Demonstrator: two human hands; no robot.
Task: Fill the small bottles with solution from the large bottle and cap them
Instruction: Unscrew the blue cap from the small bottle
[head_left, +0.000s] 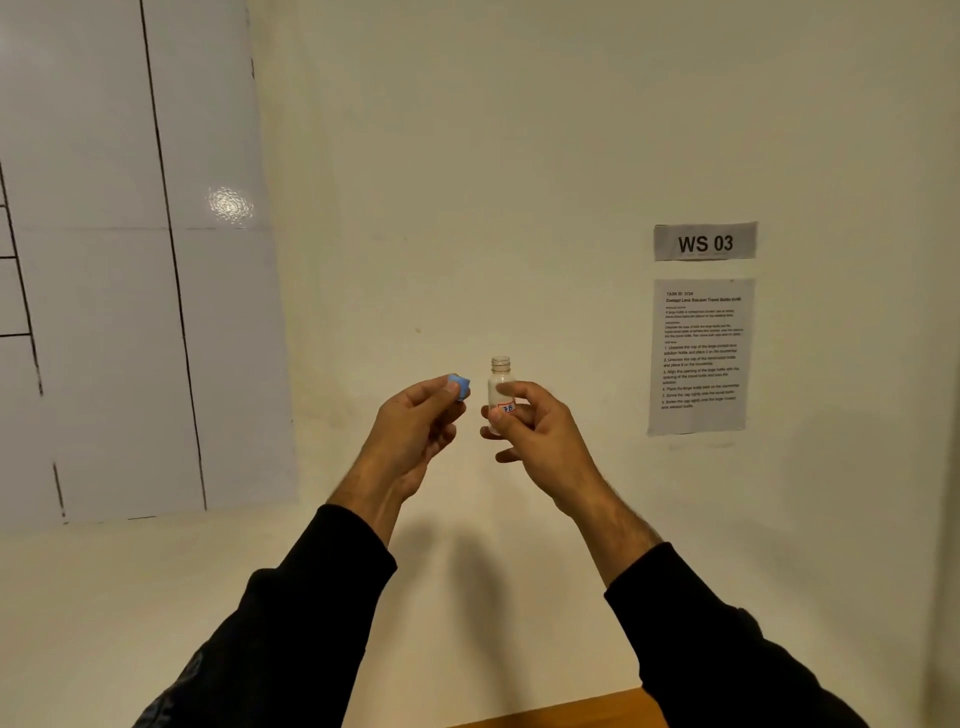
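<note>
A small clear bottle (500, 379) with a threaded open neck and a red-edged label reading "78" is held upright in the air by my right hand (535, 431), whose thumb and fingers curl round its lower body. My left hand (421, 421) pinches a small blue cap (460, 387) between thumb and fingertips, just left of the bottle and a short gap apart from it. The bottle looks whitish inside; how full it is I cannot tell. The large bottle is out of view.
A cream wall fills the view ahead. On it hang a "WS 03" sign (705, 241) and a printed instruction sheet (698, 356) at the right. A white panel (130, 260) with black lines covers the left. A wooden edge (566, 714) shows at the bottom.
</note>
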